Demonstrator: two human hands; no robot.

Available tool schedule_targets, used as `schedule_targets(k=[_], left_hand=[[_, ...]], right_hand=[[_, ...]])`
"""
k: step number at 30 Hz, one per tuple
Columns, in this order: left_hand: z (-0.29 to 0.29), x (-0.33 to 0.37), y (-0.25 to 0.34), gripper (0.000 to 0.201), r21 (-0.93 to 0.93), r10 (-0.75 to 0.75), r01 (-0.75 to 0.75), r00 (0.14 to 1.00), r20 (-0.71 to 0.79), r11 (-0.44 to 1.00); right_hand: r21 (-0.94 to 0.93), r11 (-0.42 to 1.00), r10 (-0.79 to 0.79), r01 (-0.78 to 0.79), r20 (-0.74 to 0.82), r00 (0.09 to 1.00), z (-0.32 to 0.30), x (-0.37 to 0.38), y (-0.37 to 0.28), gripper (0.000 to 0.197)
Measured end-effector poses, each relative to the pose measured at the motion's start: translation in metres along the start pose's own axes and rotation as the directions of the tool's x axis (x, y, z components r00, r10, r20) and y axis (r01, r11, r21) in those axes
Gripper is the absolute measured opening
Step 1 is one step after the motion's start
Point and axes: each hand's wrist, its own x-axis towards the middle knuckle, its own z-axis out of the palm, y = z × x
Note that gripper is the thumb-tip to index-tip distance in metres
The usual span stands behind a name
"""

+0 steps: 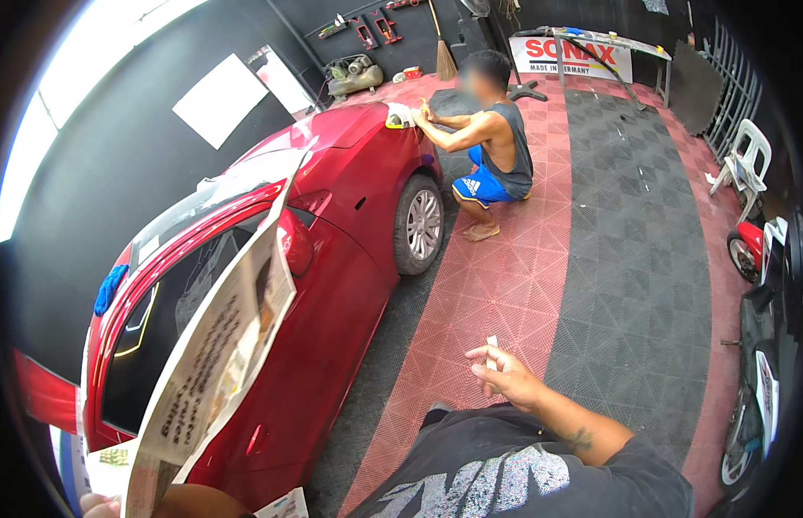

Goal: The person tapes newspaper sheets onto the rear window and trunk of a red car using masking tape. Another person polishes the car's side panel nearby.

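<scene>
My left hand (100,506) shows only its fingertips at the lower left edge, closed on the bottom of a long newspaper sheet (216,367). The sheet stands tilted up in front of the side of a red car (332,337), hiding part of its door and window. My right hand (505,380) is held in front of my body, over the floor, with bent fingers around a small white strip (492,344). What the strip is made of, I cannot make out. A blue cloth (110,289) lies on the car's roof edge.
A co-worker (496,138) squats by the car's front wheel (419,224), both hands at a partly covered headlight (400,117). Motorcycles (755,388) and a white plastic chair (747,160) stand along the right. An air compressor (354,76), broom (442,52) and table (600,39) are at the back.
</scene>
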Motion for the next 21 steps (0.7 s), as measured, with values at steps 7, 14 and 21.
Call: schedule_targets(k=[7, 14, 21], left_hand=[[0.094, -0.06, 0.062, 0.028, -0.33, -0.345, 0.417, 0.903, 0.256, 0.847], [0.238, -0.157, 0.137, 0.03, -0.723, -0.28, 0.619, 0.785, 0.553, 0.308], [0.356, -0.269, 0.26, 0.032, -0.731, -0.338, 0.682, 0.692, 0.638, 0.019]], right_hand=[[0.05, 0.999, -0.006, 0.008, -0.044, 0.999, -0.032, 0.002, -0.011, 0.055], [0.292, 0.953, -0.014, 0.077, -0.213, 0.977, -0.102, 0.01, -0.014, 0.044], [0.291, 0.955, 0.062, 0.051, -0.364, 0.929, -0.137, 0.109, -0.071, 0.054]])
